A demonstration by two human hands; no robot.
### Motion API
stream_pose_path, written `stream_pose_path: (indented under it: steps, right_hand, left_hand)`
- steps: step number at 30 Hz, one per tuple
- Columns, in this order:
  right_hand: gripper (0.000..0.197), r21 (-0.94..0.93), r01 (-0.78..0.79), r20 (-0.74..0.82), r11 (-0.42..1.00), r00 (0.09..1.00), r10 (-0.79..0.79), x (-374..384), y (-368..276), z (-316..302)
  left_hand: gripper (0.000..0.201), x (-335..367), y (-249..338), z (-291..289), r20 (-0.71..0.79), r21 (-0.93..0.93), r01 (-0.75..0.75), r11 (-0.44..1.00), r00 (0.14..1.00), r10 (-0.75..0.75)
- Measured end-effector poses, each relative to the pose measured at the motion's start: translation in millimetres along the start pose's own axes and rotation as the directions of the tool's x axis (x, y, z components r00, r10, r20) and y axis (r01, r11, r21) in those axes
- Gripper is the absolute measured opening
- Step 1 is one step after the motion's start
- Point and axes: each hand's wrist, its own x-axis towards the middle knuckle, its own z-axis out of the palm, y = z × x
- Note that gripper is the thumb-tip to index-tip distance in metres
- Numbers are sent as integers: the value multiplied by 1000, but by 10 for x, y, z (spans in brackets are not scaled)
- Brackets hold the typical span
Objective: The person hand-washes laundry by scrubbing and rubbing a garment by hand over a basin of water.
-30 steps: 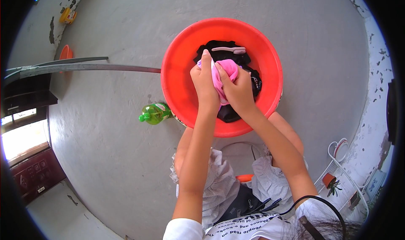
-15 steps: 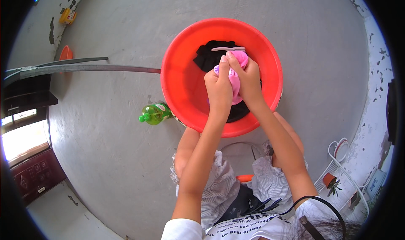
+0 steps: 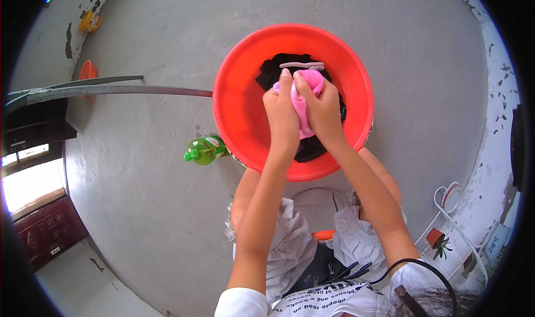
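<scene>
Left hand [image 3: 282, 113] and right hand [image 3: 325, 111]: fingers of both curled closed, side by side, thumbs uppermost, gripping one pink cloth [image 3: 301, 106]. Cloth: bunched between the fingers, over the basin; long axis running away from the person, its rounded far end standing out beyond the right thumb, its narrower end toward the wrists.

Red basin [image 3: 241, 80]: round, its rim encircling the fingers; widest open room to their left, where bare wall shows. Contents: black garments [image 3: 271, 74], lying beyond the fingers, to their right and below the wrists; a pale pink brush [image 3: 304, 66], laid crosswise on the dark cloth just beyond the thumbs.

Green bottle [image 3: 203, 151]: left of the fingers and nearer the person, outside the basin, close to its edge.

Grey floor [image 3: 423, 94]: open room right of the fingers and beyond.

Small orange tub [image 3: 87, 70]: far left of the fingers, near the wall.
</scene>
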Motion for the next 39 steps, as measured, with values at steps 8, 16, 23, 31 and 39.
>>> stream_pose_path:
  steps: [8, 16, 23, 31, 39]
  right_hand:
    - [26, 59, -82, 3, 995, 997, 82, 81, 72, -95]
    - [25, -108, 83, 67, 991, 995, -76, -135, 2, 49]
    - [26, -11, -64, -18, 998, 998, 64, 72, 30, -112]
    - [28, 21, -41, -10, 999, 999, 41, 64, 45, -62]
    - [25, -129, 51, 84, 990, 996, -41, -126, -21, 22]
  left_hand:
    - [30, -75, -41, 11, 28, 56, 97, 994, 995, -98]
    - [31, 80, 36, -155, 8, -53, 69, 996, 998, -68]
    - [29, -50, -113, 59, 9, 7, 72, 997, 997, -72]
    - [39, -12, -45, 18, 15, 72, 13, 997, 1000, -14]
    - [38, 95, 31, -120, -9, -22, -3, 1000, 1000, 3]
